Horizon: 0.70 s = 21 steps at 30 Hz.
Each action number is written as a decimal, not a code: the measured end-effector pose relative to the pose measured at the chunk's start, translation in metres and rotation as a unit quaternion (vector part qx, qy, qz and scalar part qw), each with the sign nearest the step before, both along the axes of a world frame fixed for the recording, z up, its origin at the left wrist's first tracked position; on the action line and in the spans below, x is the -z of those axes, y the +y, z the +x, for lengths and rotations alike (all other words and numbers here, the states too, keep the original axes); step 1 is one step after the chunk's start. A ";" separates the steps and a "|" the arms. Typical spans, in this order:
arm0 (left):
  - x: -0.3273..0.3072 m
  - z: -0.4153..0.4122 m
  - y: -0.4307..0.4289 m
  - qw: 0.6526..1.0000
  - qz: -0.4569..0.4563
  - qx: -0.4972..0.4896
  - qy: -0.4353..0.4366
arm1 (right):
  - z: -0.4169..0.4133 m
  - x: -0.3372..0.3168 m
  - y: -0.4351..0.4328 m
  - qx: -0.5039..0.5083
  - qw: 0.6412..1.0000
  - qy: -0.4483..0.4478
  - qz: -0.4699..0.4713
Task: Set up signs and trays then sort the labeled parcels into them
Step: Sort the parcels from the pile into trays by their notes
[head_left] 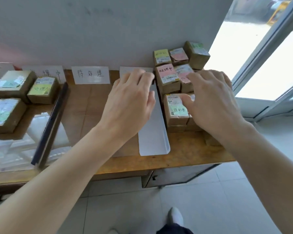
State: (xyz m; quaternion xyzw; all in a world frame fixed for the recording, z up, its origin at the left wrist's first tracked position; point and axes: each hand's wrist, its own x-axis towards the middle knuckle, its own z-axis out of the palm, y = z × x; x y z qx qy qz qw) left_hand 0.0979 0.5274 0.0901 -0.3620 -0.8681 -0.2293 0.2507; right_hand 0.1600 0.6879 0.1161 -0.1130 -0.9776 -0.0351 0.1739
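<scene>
Parcel (pixel 178 108) under right hand (pixel 211 102) fingers (pixel 187 100)

Sign (pixel 91 75) "待处理"; pink note (pixel 165 70) "处理中"

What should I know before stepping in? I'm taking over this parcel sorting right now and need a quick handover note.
Left hand: open, fingers spread, over the white divider panel; contact unclear.
Right hand: open, resting on the unsorted parcel stack at the table's right end, thumb on the parcel with the green note; nothing lifted.
Signs: the middle sign and others lean against the wall; one is partly hidden behind the left hand.
Done: a few parcels already sit at the left.
Left: most of the right-hand stack, with pink, yellow and green notes, is unsorted; the zone under the middle sign holds no parcels.
</scene>
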 end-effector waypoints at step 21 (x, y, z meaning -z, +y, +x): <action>0.071 -0.081 0.201 0.970 0.010 -0.145 -0.195 | -0.109 0.067 0.232 -0.053 0.982 -0.116 -0.140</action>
